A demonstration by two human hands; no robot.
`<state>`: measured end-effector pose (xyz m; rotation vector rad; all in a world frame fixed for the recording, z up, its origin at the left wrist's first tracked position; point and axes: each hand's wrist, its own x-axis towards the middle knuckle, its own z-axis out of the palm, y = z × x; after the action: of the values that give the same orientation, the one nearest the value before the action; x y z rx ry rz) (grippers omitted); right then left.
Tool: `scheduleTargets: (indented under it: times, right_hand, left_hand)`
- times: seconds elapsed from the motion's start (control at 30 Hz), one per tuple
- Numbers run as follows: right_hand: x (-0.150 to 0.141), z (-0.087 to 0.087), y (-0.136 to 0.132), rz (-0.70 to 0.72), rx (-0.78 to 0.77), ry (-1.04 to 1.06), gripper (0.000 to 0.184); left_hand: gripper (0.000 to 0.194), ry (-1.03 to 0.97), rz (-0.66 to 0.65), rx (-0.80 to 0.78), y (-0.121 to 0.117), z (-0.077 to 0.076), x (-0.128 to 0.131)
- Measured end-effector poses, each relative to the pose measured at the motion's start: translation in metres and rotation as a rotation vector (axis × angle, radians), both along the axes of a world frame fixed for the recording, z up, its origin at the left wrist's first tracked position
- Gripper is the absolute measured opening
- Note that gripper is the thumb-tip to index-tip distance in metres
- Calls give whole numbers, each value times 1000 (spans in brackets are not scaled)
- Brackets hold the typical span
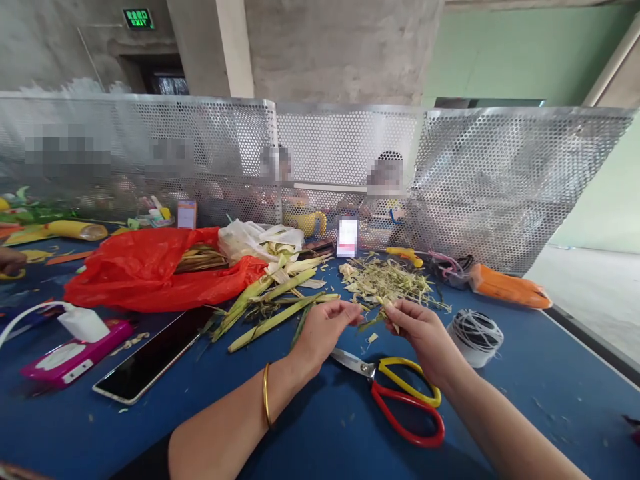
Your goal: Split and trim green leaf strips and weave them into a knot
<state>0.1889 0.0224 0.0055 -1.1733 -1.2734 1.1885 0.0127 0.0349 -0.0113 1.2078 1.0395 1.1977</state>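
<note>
My right hand [417, 327] pinches a small pale-green strip of plant leaf [373, 323] between thumb and fingers. Close by on the left, my left hand [325, 330] has thumb and forefinger brought together; whatever lies between them is too small to make out. Below both hands lie scissors [371, 371] with one yellow and one red handle, blades pointing left. Just beyond my fingers spreads a heap of shredded plant strips [395, 280]. Long green-yellow leaf stalks [273, 328] lie left of my left hand.
A red plastic bag [125, 273] holds dried stalks. A phone [155, 357] and a magenta power strip [75, 353] lie left. A spool of grey cord [475, 337] and an orange packet [510, 287] are right. A perforated metal screen [345, 147] stands behind, with people beyond.
</note>
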Motion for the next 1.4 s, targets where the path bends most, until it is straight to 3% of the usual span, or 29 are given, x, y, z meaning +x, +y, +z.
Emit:
scheduleTargets:
  times: [0.13,0.3,0.5,0.67,0.8,0.97,1.13,1.4]
  right_hand:
    - [-3,-3,-2,32,47,-64,36]
    - [-9,-6,-4,30,74,-133,39]
    - [-3,-1,1,-45,136,-100,36]
    - [6,5,3,62,262,-171,34]
    - [3,3,-1,198,218,-232,21]
    - [0,0,-1,195,205,-240,22]
    - [0,1,-1,190,151,-235,29]
    - [-6,0,-2,131,113,-171,33]
  left_hand:
    - [8,40,-132,1,-7,1,4]
    - [12,68,-228,27,-10,-1,4]
    - [25,96,-188,103,-10,4,2]
    - [34,-124,-316,-41,-8,0,2]
    - [33,-247,-438,-180,-10,-4,2]
    - [35,-148,-377,-120,-13,3,4]
    - [18,-78,-258,-66,-14,5,6]
    - [19,38,-250,-66,-16,1,8]
